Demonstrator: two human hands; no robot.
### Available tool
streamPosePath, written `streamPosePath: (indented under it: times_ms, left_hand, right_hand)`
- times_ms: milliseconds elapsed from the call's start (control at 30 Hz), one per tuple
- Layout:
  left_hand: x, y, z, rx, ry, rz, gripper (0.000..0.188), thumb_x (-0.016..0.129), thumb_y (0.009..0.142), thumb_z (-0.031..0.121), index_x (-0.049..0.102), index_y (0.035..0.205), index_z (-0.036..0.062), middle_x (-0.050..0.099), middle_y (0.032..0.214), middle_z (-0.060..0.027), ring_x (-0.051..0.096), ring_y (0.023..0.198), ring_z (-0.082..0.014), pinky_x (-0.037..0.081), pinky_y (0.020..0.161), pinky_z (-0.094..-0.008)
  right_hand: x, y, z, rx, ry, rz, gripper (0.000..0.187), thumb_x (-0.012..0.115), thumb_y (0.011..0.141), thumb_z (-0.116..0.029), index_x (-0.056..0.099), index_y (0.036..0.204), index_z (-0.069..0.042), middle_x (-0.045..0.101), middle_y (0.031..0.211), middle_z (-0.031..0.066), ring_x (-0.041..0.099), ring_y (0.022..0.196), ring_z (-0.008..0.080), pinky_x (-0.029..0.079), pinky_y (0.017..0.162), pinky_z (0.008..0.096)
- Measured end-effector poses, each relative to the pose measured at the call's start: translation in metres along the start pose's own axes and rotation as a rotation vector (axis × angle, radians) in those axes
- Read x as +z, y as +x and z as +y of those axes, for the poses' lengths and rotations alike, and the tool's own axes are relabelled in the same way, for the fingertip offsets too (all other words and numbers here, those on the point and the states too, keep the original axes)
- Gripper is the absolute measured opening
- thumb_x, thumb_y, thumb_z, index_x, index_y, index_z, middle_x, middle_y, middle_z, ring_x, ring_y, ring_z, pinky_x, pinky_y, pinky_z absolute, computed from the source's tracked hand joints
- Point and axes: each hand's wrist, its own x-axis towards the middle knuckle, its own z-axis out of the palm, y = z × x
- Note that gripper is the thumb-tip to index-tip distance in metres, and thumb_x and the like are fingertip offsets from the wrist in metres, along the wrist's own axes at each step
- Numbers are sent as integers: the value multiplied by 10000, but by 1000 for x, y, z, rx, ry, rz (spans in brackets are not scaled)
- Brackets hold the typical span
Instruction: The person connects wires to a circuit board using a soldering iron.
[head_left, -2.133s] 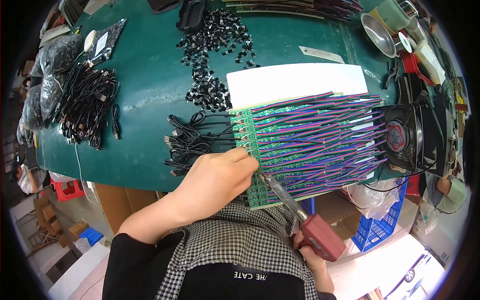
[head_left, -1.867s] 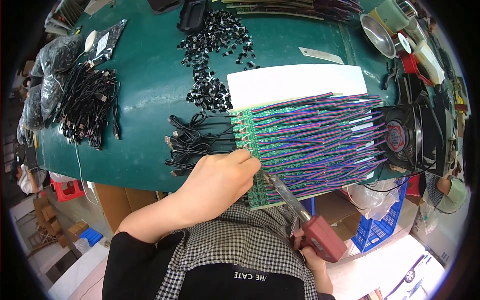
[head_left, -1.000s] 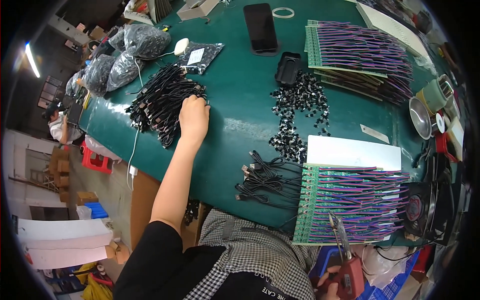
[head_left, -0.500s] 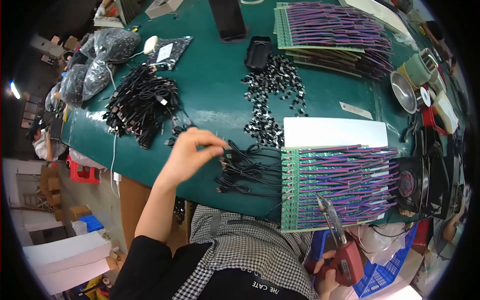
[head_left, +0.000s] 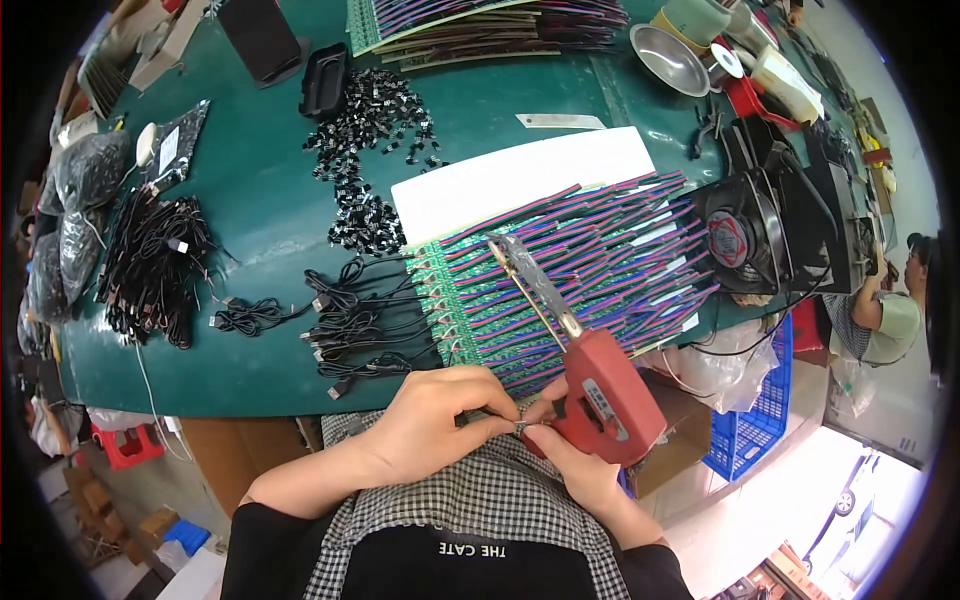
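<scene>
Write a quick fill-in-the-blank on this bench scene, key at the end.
The right hand holds a soldering gun whose body is coloured ____.
In the picture, coiled black cables lie to the ____ of the circuit boards.
The sheet under the boards is coloured ____.
The plastic crate is coloured ____.

Key: red; left; white; blue.

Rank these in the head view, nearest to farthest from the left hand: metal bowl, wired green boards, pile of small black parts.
1. Wired green boards, just beyond the left hand.
2. Pile of small black parts, farther off, ahead and slightly left.
3. Metal bowl, at the far right.
</scene>
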Motion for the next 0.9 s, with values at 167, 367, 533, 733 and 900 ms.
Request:
streamPosePath:
  times_ms: [167, 367, 533, 733, 900]
  left_hand:
    - [4, 1, 1, -10, -12, -6, 88, 679, 760, 41, 640, 834, 12, 631, 807, -80, 631, 742, -227, 508, 650, -313]
    - [2, 0, 3, -104, -117, -36, 90, 673, 770, 48, 654, 849, 10, 638, 791, -83, 639, 728, -221, 512, 648, -305]
    - [0, 0, 1, -100, -37, -84, 95, 668, 770, 45, 665, 860, 14, 636, 767, -87, 641, 722, -215, 509, 639, -301]
    - [6, -1, 1, -87, -37, 12, 78, 678, 748, 37, 643, 812, 7, 624, 756, -86, 635, 700, -219, 503, 615, -310]
    - [7, -3, 2, -53, 31, 50, 69, 681, 745, 26, 618, 770, 12, 619, 755, -88, 631, 679, -211, 496, 590, -301]
  right_hand:
    - [-3, 0, 1, -22, -100, 4, 346, 655, 795, 33, 475, 1088, -7, 553, 859, 76, 562, 784, 140, 488, 705, 267]
    - [-2, 6, -1, -63, -16, -24, 319, 671, 796, -2, 493, 1061, -11, 560, 831, 68, 559, 799, 138, 471, 702, 269]
    - [-4, 3, 1, -21, -55, -16, 353, 696, 786, -37, 495, 1076, -16, 570, 877, 67, 563, 820, 133, 468, 734, 272]
    - [-13, -3, 21, -88, -171, -7, 680, 685, 757, 75, 341, 1340, 10, 582, 1031, 106, 640, 877, 166, 527, 733, 274]
    - [-15, -1, 28, -179, -379, -50, 764, 682, 752, 79, 266, 1393, 41, 618, 1025, 142, 661, 822, 161, 533, 705, 258]
